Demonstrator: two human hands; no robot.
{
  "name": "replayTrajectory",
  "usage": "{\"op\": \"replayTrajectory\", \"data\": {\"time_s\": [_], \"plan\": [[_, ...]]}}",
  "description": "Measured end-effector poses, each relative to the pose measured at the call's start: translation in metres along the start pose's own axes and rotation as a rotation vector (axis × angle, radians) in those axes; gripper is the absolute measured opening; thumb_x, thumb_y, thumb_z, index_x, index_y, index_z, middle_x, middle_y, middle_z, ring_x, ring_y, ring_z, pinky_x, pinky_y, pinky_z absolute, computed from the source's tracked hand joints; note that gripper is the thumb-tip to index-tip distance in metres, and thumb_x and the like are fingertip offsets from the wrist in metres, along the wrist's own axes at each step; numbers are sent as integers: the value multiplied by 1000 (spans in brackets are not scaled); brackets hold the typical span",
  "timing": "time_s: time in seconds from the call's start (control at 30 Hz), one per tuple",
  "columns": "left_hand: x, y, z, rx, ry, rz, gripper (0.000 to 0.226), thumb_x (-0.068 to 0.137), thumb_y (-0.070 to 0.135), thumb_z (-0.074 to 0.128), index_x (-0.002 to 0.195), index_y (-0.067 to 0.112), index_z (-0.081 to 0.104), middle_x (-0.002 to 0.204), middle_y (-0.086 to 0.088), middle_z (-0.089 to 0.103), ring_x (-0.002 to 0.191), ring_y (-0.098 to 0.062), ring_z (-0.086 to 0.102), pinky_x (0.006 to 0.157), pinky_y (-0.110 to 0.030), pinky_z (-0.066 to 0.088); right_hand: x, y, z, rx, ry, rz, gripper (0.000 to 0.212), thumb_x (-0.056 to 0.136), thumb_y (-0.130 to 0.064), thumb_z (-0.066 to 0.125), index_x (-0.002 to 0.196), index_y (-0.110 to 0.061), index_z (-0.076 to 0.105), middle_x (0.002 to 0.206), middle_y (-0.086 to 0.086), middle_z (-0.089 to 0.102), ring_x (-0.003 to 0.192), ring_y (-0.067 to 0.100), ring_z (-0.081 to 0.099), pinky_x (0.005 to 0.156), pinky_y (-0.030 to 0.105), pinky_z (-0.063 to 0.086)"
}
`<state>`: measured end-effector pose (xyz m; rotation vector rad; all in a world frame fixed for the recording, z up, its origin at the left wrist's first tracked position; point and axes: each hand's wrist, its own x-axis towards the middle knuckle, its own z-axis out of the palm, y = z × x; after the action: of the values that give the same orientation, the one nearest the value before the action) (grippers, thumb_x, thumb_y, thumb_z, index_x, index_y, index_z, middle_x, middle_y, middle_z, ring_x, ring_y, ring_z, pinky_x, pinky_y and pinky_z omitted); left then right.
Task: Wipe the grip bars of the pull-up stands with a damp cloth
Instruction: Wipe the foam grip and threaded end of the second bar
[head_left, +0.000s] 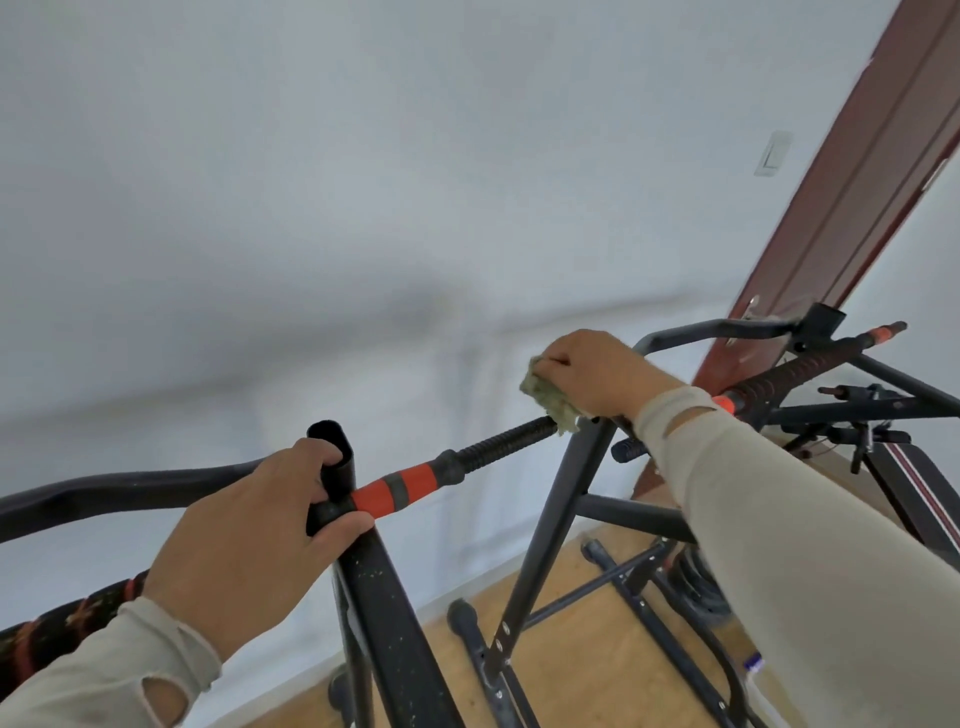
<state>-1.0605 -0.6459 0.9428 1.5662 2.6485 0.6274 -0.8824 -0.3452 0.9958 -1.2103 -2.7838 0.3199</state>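
My right hand (597, 374) clamps a fuzzy green cloth (550, 400) on the ribbed black bar (498, 441); my left hand (249, 540) clutches the upright post (337, 457).

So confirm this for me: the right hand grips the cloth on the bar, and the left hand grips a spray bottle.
Wrong on one count. The left hand grips no spray bottle; it holds the stand's post where the bar meets it. The rest stands: the right hand grips the cloth on the bar. The head view shows it.
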Motion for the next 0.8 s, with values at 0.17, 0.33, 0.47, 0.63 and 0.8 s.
{"op": "replayTrajectory", "data": {"time_s": [0.17,0.33,0.47,0.63,0.8], "plan": [[2,-2,1,16,14,10,54,83,67,58,126,36,45,94,23,58,77,-6,58,59,-21,38,-48,6,-11,266,-5,-107,40,103,-27,46,75,-9,68,77,-17,74,87,-5,69,83,32,53],[1,-1,3,14,31,10,53,82,65,62,123,35,49,89,24,57,73,-5,54,57,-21,37,-59,-12,34,273,-106,-181,32,106,-26,48,82,-23,69,69,-7,70,65,3,66,64,14,46],[0,0,4,17,33,5,53,81,65,62,123,36,49,90,22,59,72,-6,55,57,-22,40,-29,-8,34,177,-70,-56,39,106,-31,48,69,-19,55,67,-7,60,59,7,54,60,23,41],[0,2,-1,5,13,-25,54,81,69,58,124,39,44,93,23,60,78,-6,59,61,-24,44,-4,-14,37,75,-166,28,36,107,-30,42,79,-11,54,76,5,57,66,18,49,60,27,41],[1,0,3,20,8,-1,54,83,68,58,126,39,44,94,24,57,77,-5,57,58,-18,37,-60,-5,36,53,-17,-152,34,107,-33,44,83,-18,63,75,-3,66,69,12,60,68,24,46]]}}
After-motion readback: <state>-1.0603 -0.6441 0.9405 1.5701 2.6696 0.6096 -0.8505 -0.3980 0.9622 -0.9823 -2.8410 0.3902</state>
